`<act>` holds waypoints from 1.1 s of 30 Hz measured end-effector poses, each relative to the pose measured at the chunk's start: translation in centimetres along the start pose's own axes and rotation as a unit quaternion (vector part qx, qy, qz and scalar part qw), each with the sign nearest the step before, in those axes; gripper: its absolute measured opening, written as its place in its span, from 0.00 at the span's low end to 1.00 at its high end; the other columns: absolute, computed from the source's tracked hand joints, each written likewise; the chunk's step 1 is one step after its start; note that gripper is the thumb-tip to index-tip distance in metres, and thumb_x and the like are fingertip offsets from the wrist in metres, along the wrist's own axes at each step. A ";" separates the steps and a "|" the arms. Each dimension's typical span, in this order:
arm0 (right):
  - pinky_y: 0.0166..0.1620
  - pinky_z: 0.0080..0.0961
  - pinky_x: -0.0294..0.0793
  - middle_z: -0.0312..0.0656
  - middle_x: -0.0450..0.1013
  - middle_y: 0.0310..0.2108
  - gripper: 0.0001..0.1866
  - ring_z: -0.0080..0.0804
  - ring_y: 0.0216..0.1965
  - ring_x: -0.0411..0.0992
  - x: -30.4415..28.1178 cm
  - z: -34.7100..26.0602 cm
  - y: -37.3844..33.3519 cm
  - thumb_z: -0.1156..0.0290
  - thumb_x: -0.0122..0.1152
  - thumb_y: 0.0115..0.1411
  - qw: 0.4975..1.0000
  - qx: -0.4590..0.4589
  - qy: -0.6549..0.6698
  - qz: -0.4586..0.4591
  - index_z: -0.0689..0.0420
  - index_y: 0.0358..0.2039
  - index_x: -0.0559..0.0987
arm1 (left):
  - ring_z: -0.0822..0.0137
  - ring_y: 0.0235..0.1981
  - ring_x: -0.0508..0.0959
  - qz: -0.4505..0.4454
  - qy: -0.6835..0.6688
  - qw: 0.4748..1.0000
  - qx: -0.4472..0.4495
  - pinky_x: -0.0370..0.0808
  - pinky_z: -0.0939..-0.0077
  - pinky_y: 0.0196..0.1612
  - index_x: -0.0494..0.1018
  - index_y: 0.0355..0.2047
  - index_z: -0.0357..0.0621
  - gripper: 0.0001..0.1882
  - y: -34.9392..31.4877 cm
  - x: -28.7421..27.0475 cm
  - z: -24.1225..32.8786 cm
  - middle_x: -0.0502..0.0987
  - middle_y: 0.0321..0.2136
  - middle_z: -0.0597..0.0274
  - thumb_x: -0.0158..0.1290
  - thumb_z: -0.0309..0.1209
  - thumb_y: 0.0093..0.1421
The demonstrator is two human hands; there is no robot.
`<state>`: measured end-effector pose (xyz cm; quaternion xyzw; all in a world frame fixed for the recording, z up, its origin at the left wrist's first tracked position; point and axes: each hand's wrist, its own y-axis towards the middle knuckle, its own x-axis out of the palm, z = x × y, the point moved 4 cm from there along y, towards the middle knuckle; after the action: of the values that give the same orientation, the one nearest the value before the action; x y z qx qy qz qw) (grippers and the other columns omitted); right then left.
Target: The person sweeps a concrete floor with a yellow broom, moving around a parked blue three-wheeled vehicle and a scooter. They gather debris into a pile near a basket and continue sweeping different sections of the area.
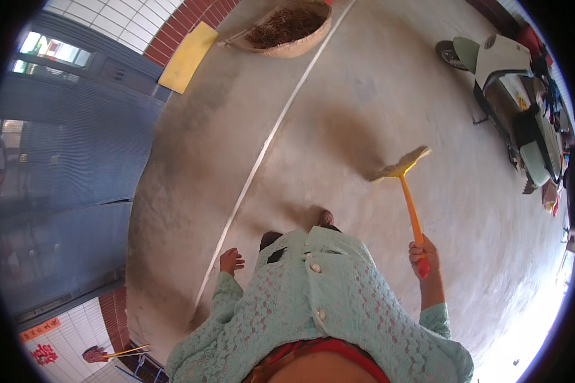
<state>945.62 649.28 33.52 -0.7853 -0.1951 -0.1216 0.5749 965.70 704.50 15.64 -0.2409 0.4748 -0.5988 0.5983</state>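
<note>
My right hand (425,254) is wrapped round the lower part of a broom's handle, just above its red end. The broom (411,207) has an orange handle and a yellow head with pale bristles. It points forward, away from me, with the bristles at or just above the concrete floor (338,127); which of the two I cannot tell. At my left side, my left hand (231,260) hangs with nothing in it, its fingers loosely bent and apart. Light green lace sleeves cover both arms.
A round woven basket (294,48) of brown, twiggy stuff stands at the far end, near a yellow flat sheet (188,57) by the wall. A scooter (524,108) is parked at right. Along the left runs a blue-grey door (70,172); a reddish broom (96,354) is at lower left.
</note>
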 end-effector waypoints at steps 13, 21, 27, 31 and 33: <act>0.14 0.06 0.58 0.43 0.60 0.25 0.12 0.15 0.15 0.56 19.8 -2.4 22.3 0.80 0.41 0.51 0.959 0.123 0.094 -0.238 0.63 0.39 0.59 | 0.57 0.20 0.72 -0.074 0.035 0.994 -0.074 0.72 0.62 0.21 0.63 0.41 0.42 0.17 7.4 6.1 3.1 0.68 0.28 0.53 0.44 0.34 0.50; 0.11 0.08 0.60 0.46 0.58 0.24 0.10 0.17 0.13 0.57 22.9 -10.3 25.5 0.80 0.40 0.49 0.952 0.180 0.212 -0.125 0.73 0.31 0.57 | 0.60 0.21 0.72 -0.096 -0.035 0.993 -0.058 0.72 0.66 0.21 0.64 0.40 0.41 0.17 14.1 11.8 17.2 0.68 0.26 0.55 0.43 0.36 0.52; 0.11 0.07 0.61 0.43 0.58 0.20 0.09 0.17 0.13 0.58 16.2 -13.8 21.5 0.79 0.41 0.47 0.978 0.101 0.170 -0.063 0.73 0.28 0.59 | 0.66 0.19 0.73 -0.071 0.011 0.997 0.028 0.71 0.73 0.18 0.64 0.42 0.42 0.16 15.4 14.5 29.1 0.69 0.26 0.58 0.43 0.33 0.52; 0.12 0.07 0.61 0.43 0.59 0.21 0.08 0.17 0.13 0.59 16.2 -18.8 18.8 0.79 0.42 0.48 0.983 0.081 0.166 0.004 0.71 0.28 0.60 | 0.65 0.20 0.73 -0.053 -0.025 0.998 0.032 0.72 0.73 0.19 0.63 0.42 0.43 0.17 14.8 16.2 30.8 0.69 0.26 0.58 0.42 0.34 0.52; 0.12 0.07 0.61 0.44 0.59 0.21 0.08 0.17 0.14 0.59 18.8 -20.1 17.9 0.80 0.42 0.48 0.981 0.084 0.169 0.031 0.70 0.29 0.60 | 0.65 0.20 0.73 -0.043 -0.035 0.998 0.002 0.72 0.73 0.20 0.63 0.42 0.43 0.17 13.3 16.7 30.0 0.68 0.26 0.58 0.42 0.34 0.51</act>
<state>971.04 628.60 32.24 -0.7078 -0.0800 -0.2180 0.6672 995.11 682.50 12.62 -0.2811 0.4417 -0.6155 0.5891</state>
